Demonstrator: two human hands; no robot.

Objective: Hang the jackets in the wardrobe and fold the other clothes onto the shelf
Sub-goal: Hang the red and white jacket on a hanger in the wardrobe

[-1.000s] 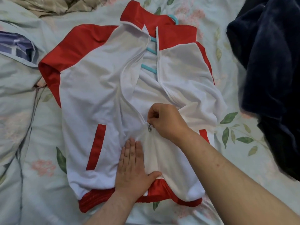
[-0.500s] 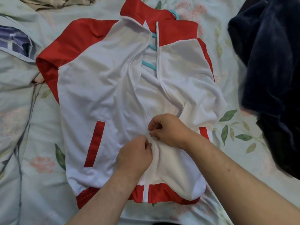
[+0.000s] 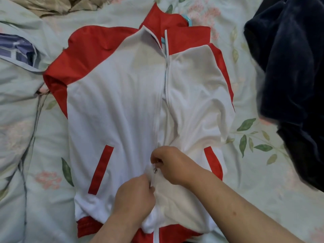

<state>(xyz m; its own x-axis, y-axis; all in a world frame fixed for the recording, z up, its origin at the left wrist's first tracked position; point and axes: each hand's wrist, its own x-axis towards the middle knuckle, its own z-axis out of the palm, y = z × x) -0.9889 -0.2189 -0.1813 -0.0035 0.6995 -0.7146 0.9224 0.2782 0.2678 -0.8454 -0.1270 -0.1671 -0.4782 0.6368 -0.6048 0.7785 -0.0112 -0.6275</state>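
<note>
1: Two hands at the near edge. What are they doing?

2: Both are on the one jacket [image 3: 119,106], which lies front up and flat on the bed sheet [image 3: 245,172]. The left hand [image 3: 135,195] has its fingers curled and pinches the zip [image 3: 167,76] just below the slider [image 3: 155,170]. The right hand [image 3: 172,165] is curled too, pinching the zip right at the slider.

1: Does anything block the view?

2: The two forearms cross the red hem, and the hands cover the cloth around the slider. Below it the zip is joined down to the hem. Above it the two edges lie close together, parted at the collar.

1: What else is on the jacket?

2: Two red pocket strips, one to the left [image 3: 100,170] and one to the right [image 3: 213,163]. Further up are two red shoulders and a red collar.

1: And beyond that?

2: One teal hanger [image 3: 187,20] sits inside the jacket. Only its hook shows behind the collar, with a sliver in the neck opening.

1: Around the jacket?

2: One dark blue garment [image 3: 294,67] is heaped to the right, well apart from the hands. A pale quilt [image 3: 17,95] with a blue patch lies bunched on the left, touching the left shoulder. One beige cloth [image 3: 57,4] is crumpled at the far left corner.
</note>
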